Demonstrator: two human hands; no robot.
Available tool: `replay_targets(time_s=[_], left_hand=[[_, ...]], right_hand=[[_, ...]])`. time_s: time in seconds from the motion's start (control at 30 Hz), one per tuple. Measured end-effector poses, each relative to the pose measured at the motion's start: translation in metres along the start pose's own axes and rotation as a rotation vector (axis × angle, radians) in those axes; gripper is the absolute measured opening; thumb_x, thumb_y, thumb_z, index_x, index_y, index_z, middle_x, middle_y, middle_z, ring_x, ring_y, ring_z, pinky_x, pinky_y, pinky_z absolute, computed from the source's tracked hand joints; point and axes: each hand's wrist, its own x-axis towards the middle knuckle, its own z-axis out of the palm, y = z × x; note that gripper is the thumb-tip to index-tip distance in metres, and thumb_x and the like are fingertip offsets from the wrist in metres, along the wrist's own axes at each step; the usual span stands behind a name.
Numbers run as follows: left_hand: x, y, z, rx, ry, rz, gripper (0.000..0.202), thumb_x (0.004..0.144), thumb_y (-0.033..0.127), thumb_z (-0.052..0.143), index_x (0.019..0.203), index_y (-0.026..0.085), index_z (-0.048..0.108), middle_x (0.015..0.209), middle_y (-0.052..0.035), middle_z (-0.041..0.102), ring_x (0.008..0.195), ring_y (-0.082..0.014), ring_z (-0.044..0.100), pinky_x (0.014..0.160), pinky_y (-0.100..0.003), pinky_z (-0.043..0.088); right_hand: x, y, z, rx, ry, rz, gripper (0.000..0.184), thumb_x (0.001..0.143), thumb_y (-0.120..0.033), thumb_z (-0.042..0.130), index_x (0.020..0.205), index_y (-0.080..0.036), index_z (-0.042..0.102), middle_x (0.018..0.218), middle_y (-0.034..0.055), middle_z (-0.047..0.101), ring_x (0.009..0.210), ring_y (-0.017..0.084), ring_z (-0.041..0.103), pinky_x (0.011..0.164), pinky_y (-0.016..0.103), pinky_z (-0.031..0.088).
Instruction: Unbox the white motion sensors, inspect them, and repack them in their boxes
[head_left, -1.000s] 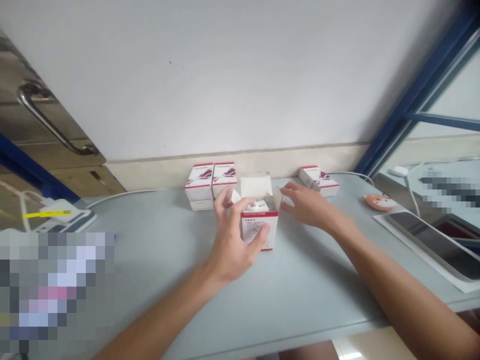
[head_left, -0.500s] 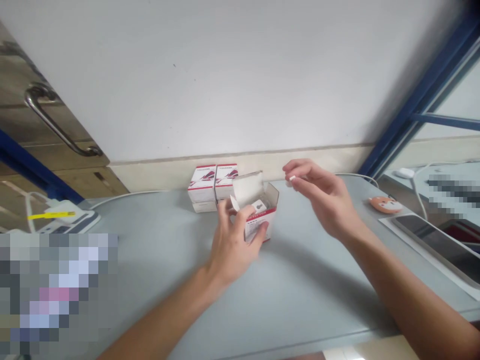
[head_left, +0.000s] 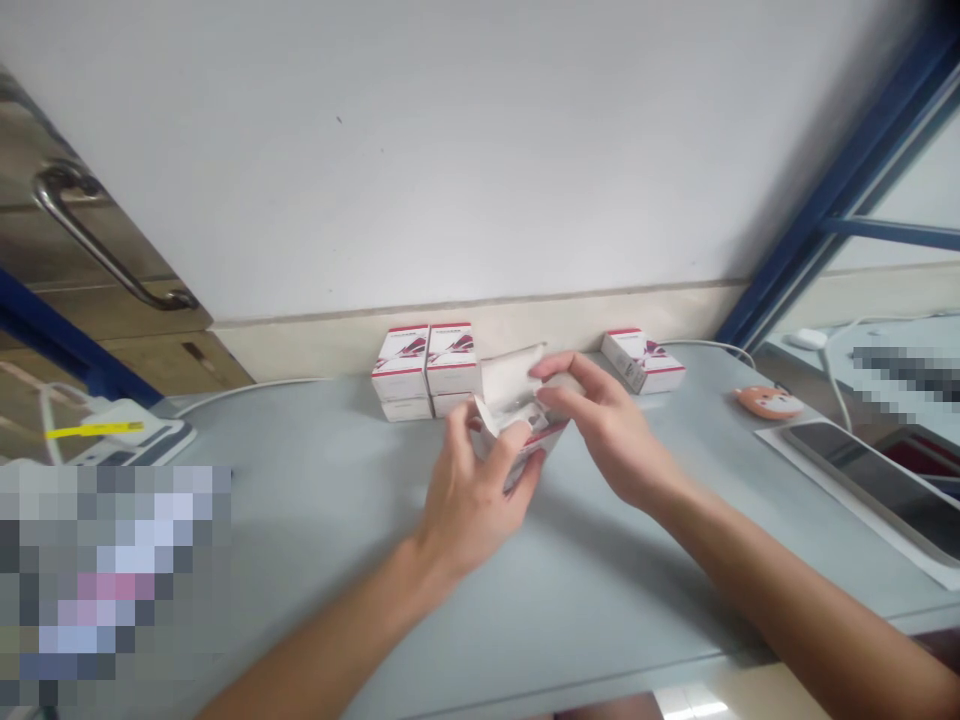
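My left hand (head_left: 480,490) is wrapped round a small white-and-red carton (head_left: 551,440) with its top flaps up. One of its fingers reaches over the rim onto white contents inside. The carton tilts a little in this grip. At the carton's right side, my right hand (head_left: 619,425) has its thumb and fingertips close together over the opening, beside the raised flap (head_left: 514,375). What these fingers pinch is too small and blurred to make out. Just behind the left hand stand stacked closed cartons (head_left: 401,370) of the same white-and-red print.
Another closed carton (head_left: 652,362) lies by the wall at the right. Further right are an orange animal-face object (head_left: 769,402) and a dark phone-like slab (head_left: 874,485) on a white sheet. A power strip (head_left: 135,435) with a yellow tag sits at the left of the grey table (head_left: 315,560).
My right hand has moved left and down, from holding a small white piece in the air to the carton's opening. The carton has tilted. The closed carton behind that hand now shows.
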Motion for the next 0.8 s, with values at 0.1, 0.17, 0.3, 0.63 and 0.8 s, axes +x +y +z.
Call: replay_targets(time_s=[0.1, 0.17, 0.3, 0.63, 0.8], left_hand=[[0.000, 0.001, 0.000, 0.004, -0.005, -0.023, 0.036, 0.093, 0.017, 0.074, 0.122, 0.027, 0.055, 0.128, -0.0122, 0.042, 0.121, -0.0298, 0.064, 0.088, -0.041, 0.065], [0.000, 0.001, -0.001, -0.002, -0.009, -0.053, 0.037, 0.093, 0.018, 0.073, 0.123, 0.027, 0.055, 0.127, -0.0113, 0.043, 0.120, -0.0294, 0.064, 0.087, -0.041, 0.065], [0.000, -0.002, 0.000, -0.027, -0.008, -0.064, 0.041, 0.093, 0.019, 0.073, 0.128, 0.027, 0.052, 0.127, -0.0113, 0.044, 0.118, -0.0280, 0.064, 0.086, -0.040, 0.064], [0.000, -0.004, 0.001, -0.020, -0.028, 0.023, 0.043, 0.094, 0.017, 0.071, 0.131, 0.027, 0.052, 0.130, -0.0130, 0.041, 0.121, -0.0283, 0.060, 0.084, -0.040, 0.065], [0.000, -0.002, 0.000, -0.005, -0.032, 0.050, 0.042, 0.092, 0.014, 0.072, 0.128, 0.028, 0.055, 0.130, -0.0121, 0.039, 0.119, -0.0273, 0.060, 0.085, -0.039, 0.065]], right_hand=[[0.003, 0.006, 0.000, 0.105, -0.017, 0.053, 0.016, 0.087, -0.030, 0.068, 0.103, -0.029, 0.066, 0.088, -0.0024, 0.063, 0.082, 0.019, 0.055, 0.075, 0.033, 0.043], [0.005, 0.009, 0.001, 0.130, -0.031, 0.055, 0.016, 0.087, -0.028, 0.067, 0.102, -0.029, 0.066, 0.089, -0.0023, 0.063, 0.083, 0.019, 0.055, 0.076, 0.032, 0.042], [0.006, 0.009, 0.004, 0.119, -0.048, 0.012, 0.020, 0.084, -0.026, 0.069, 0.104, -0.027, 0.063, 0.093, -0.0031, 0.064, 0.082, 0.017, 0.055, 0.075, 0.030, 0.043], [0.007, 0.009, 0.010, 0.158, -0.014, 0.117, 0.014, 0.080, -0.028, 0.062, 0.094, -0.025, 0.062, 0.083, -0.0026, 0.060, 0.078, 0.018, 0.051, 0.071, 0.030, 0.038], [0.005, 0.005, 0.008, 0.125, -0.031, 0.088, 0.018, 0.079, -0.027, 0.061, 0.097, -0.025, 0.064, 0.079, -0.0039, 0.056, 0.073, 0.016, 0.048, 0.067, 0.030, 0.036]])
